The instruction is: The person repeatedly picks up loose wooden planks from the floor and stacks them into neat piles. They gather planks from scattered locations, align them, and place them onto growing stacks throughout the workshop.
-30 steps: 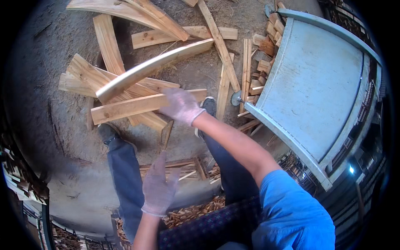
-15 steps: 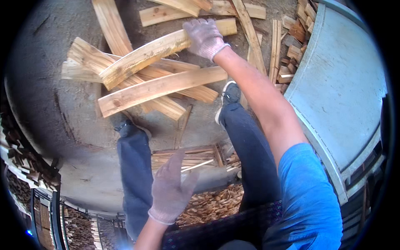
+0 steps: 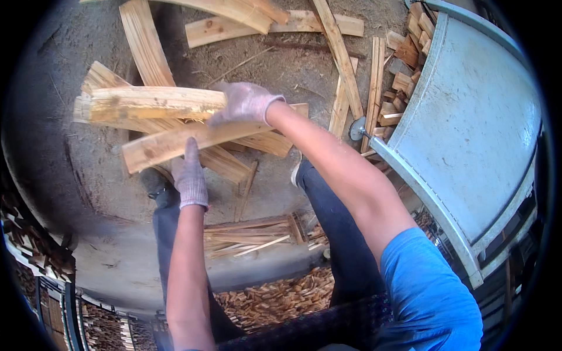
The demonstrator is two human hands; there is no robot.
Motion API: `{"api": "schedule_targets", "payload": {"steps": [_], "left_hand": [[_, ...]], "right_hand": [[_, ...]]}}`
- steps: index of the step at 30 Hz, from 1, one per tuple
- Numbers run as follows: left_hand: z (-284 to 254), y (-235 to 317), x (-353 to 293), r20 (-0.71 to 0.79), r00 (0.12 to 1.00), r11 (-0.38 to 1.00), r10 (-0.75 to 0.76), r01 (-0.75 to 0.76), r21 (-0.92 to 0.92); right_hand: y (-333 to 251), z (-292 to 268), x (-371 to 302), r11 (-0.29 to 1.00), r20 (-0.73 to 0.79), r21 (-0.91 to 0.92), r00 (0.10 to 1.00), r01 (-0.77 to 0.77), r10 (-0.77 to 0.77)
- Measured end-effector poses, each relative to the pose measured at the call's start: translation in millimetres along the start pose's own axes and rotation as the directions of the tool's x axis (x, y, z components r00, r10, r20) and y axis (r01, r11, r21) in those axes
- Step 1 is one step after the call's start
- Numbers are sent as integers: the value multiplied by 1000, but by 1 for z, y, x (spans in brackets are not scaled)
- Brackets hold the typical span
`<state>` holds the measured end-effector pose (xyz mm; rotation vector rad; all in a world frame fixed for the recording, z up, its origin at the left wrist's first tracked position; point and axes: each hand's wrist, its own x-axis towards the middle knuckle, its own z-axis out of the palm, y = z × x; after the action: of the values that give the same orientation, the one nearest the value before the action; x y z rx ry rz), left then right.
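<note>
My right hand (image 3: 244,104), in a pale knitted work glove, grips the right end of a thick wooden board (image 3: 155,103) with a rough, yellowish edge. This board is raised over a loose pile. Below it lies another flat board (image 3: 153,147) on top of the pile. At that board's near edge is my left hand (image 3: 191,178), gloved too, with one digit stretched across the face; its other fingers are mostly hidden at the edge, and it appears to hold the board. Crossed boards (image 3: 225,165) lie beneath.
More boards (image 3: 146,47) lie on the dusty floor beyond the pile. On the right is a pale metal panel (image 3: 468,123) with a raised frame, beside stacked wood offcuts (image 3: 404,82). Thin strips (image 3: 252,237) and a heap of wood pieces (image 3: 281,295) lie near my legs.
My right hand has moved left and nearer with the thick board, which has swung to nearly level. My left hand has come forward from near my legs to the board below.
</note>
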<state>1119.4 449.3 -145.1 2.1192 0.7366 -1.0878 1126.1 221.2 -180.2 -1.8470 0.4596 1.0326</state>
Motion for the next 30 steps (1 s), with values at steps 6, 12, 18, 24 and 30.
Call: {"api": "schedule_targets", "payload": {"steps": [6, 12, 18, 24, 30], "left_hand": [[-29, 20, 33, -122, 990, 934, 70, -108, -341], [-67, 21, 64, -72, 997, 969, 33, -49, -242], [-65, 30, 28, -300, 919, 910, 256, -334, -247], [-60, 76, -24, -365, 610, 668, 703, -743, 45], [-43, 68, -80, -11, 599, 596, 801, -796, 106]], "right_hand": [[-80, 10, 20, 990, 11, 59, 992, 129, -129], [-132, -14, 71, 893, -383, -411, 853, 185, -353], [-61, -160, 84, 924, -610, -272, 791, -269, 51], [-32, -90, 23, 947, -764, -131, 639, -294, 93], [126, -31, -128, 890, -791, -95, 577, -446, 205]]}}
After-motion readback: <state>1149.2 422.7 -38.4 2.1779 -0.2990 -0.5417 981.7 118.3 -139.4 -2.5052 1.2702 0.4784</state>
